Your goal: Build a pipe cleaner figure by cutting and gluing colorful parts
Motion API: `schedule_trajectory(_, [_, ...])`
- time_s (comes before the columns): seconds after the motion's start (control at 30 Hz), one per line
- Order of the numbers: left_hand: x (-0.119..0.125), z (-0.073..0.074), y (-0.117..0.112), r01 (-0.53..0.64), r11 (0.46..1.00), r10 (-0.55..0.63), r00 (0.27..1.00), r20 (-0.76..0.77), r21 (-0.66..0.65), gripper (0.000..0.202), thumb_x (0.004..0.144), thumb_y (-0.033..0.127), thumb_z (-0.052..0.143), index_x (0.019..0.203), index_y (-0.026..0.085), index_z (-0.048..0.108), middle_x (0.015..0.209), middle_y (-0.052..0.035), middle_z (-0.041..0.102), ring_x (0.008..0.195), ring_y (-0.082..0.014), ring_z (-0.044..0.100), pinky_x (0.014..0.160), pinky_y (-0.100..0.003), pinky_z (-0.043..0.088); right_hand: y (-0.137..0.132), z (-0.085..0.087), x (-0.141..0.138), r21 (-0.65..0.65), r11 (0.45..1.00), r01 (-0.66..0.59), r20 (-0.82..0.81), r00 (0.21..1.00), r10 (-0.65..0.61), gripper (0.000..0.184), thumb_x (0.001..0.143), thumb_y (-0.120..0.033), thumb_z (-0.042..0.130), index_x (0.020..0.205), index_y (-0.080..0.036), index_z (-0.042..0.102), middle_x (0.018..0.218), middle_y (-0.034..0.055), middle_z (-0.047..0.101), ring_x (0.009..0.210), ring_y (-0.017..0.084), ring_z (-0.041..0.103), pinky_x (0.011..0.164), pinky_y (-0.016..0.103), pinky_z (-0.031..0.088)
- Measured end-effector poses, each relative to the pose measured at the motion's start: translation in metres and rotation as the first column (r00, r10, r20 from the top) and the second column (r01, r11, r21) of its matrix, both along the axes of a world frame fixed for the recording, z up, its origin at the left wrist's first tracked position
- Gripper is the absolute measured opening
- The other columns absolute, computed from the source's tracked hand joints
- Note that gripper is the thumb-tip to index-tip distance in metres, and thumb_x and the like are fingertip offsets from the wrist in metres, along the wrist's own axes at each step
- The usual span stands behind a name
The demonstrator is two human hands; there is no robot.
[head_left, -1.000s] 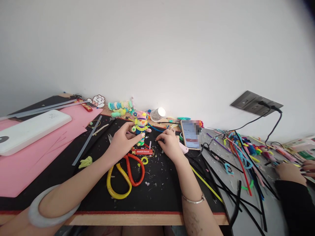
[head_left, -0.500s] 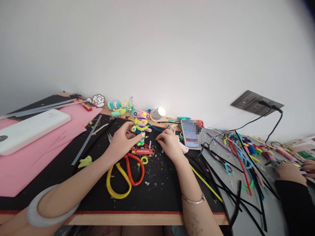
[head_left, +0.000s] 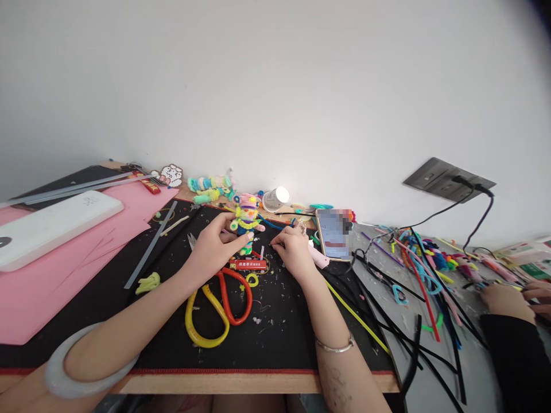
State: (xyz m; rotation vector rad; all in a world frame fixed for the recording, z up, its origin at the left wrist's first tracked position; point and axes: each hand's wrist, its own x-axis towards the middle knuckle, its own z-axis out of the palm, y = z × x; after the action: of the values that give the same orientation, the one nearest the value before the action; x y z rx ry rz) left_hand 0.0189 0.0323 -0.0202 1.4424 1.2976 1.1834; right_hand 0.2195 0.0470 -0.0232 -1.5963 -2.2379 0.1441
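My left hand (head_left: 220,244) is closed around a small colourful pipe-cleaner doll (head_left: 247,207), held upright above the black mat (head_left: 275,350). The doll has a yellow frill and dark blue below it. To its right, my right hand (head_left: 295,249) has thumb and index finger pinched together near the mat; whatever lies between them is too small to name. Just beside that hand lies a pale pink object (head_left: 319,257), partly hidden. Below my left hand rest scissors (head_left: 207,339) with one yellow and one red handle loop. A red tag (head_left: 250,264) and a yellow ring (head_left: 253,280) lie between my hands.
A phone (head_left: 334,236) leans near a paper cup (head_left: 276,199) at the back. Pink sheets (head_left: 51,292) and a white device (head_left: 64,226) occupy the left. Pipe cleaners (head_left: 430,318) are strewn on the right, where another person's hands (head_left: 508,301) rest.
My right hand has shifted very slightly left. My left hand and the doll stay where they were.
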Motion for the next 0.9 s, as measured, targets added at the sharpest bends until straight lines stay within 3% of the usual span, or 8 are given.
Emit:
schedule_trajectory(0.2, [0.0, 0.0, 0.001, -0.003, 1.0, 0.004, 1.0, -0.011, 0.001, 0.047, 0.069, 0.044, 0.067, 0.107, 0.02, 0.051, 0.109, -0.0064, 0.062, 0.085, -0.0208, 0.065, 0.078, -0.034, 0.052, 0.001, 0.001, 0.006, 0.03, 0.999, 0.023, -0.291, 0.957, -0.013, 0.012, 0.075, -0.01, 0.06, 0.071, -0.019, 0.068, 0.078, 0.0021, 0.062, 0.078, 0.016, 0.055, 0.075, 0.032, 0.04])
schedule_trajectory(0.4, [0.003, 0.002, -0.004, 0.149, 0.988, -0.15, 0.987, 0.05, 0.038, 0.044, 0.071, 0.038, 0.066, 0.108, 0.021, 0.051, 0.111, -0.0058, 0.061, 0.08, -0.0186, 0.066, 0.074, -0.032, 0.053, -0.013, 0.019, -0.002, 0.182, 0.978, 0.099, -0.563, 0.826, 0.021, 0.012, 0.077, -0.014, 0.059, 0.078, -0.02, 0.069, 0.073, 0.0002, 0.054, 0.073, 0.014, 0.054, 0.067, 0.027, 0.042])
schedule_trajectory(0.5, [0.006, 0.002, -0.007, 0.221, 0.975, -0.223, 0.973, 0.063, 0.037, 0.042, 0.072, 0.035, 0.064, 0.11, 0.021, 0.05, 0.111, -0.0065, 0.06, 0.081, -0.019, 0.066, 0.073, -0.032, 0.054, -0.021, 0.024, -0.009, 0.262, 0.959, 0.109, -0.579, 0.813, 0.066, 0.013, 0.078, -0.014, 0.058, 0.078, -0.021, 0.069, 0.072, 0.0002, 0.054, 0.074, 0.015, 0.054, 0.068, 0.028, 0.042])
schedule_trajectory(0.63, [0.007, 0.003, -0.009, 0.273, 0.962, -0.274, 0.961, 0.041, 0.021, 0.04, 0.073, 0.033, 0.064, 0.109, 0.021, 0.05, 0.107, -0.0055, 0.062, 0.081, -0.0199, 0.067, 0.069, -0.032, 0.056, -0.025, 0.022, -0.014, 0.344, 0.932, 0.115, -0.52, 0.85, 0.087, 0.011, 0.08, -0.016, 0.058, 0.079, -0.021, 0.068, 0.075, 0.0014, 0.055, 0.075, 0.015, 0.053, 0.069, 0.03, 0.042])
schedule_trajectory(0.9, [0.007, 0.001, -0.01, 0.304, 0.952, -0.305, 0.952, 0.026, 0.018, 0.04, 0.074, 0.033, 0.063, 0.11, 0.022, 0.049, 0.108, -0.0055, 0.061, 0.081, -0.0198, 0.067, 0.071, -0.033, 0.056, -0.026, 0.019, -0.014, 0.425, 0.9, 0.099, -0.428, 0.898, 0.103, 0.012, 0.083, -0.016, 0.055, 0.081, -0.021, 0.066, 0.078, 0.0025, 0.056, 0.078, 0.016, 0.054, 0.07, 0.032, 0.041])
